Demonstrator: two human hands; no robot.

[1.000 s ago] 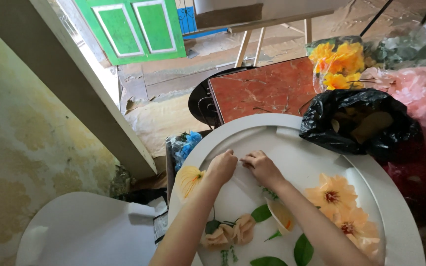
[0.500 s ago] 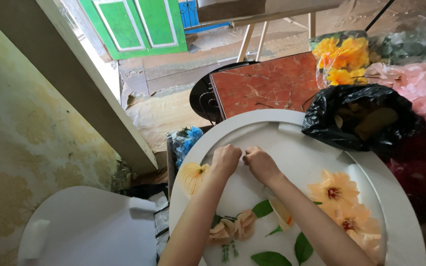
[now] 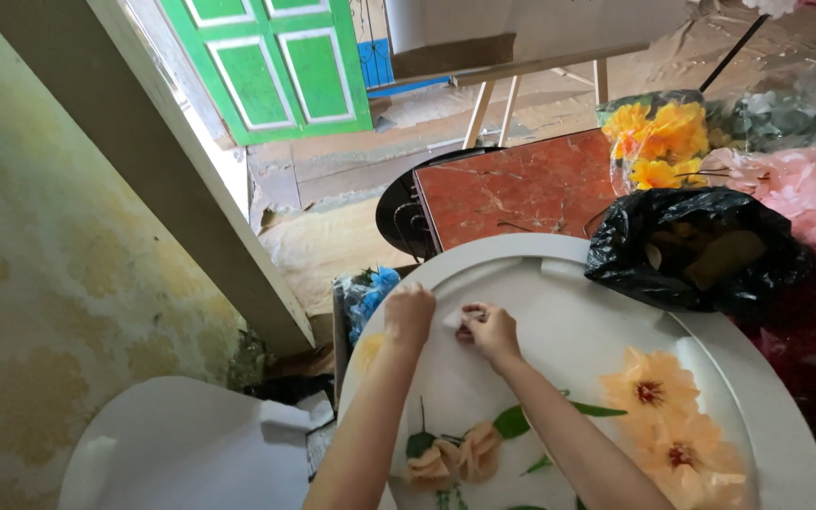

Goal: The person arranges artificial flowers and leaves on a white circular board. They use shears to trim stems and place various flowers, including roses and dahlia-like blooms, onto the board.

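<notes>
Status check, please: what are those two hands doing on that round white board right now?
Left hand and right hand together, pinching a small white piece. Over round white board. Peach paper flowers alongside, black bag beyond, apart.

Small white scrap (image 3: 452,319) on a big round white board (image 3: 559,312)

The scrap's a pale little piece, pinched between the left hand (image 3: 409,314) and right hand (image 3: 489,331), right above the board's upper-left part. Board lies flat, raised rim, with peach paper flowers (image 3: 668,425) and green leaves (image 3: 512,421) lying on it lower down.
</notes>
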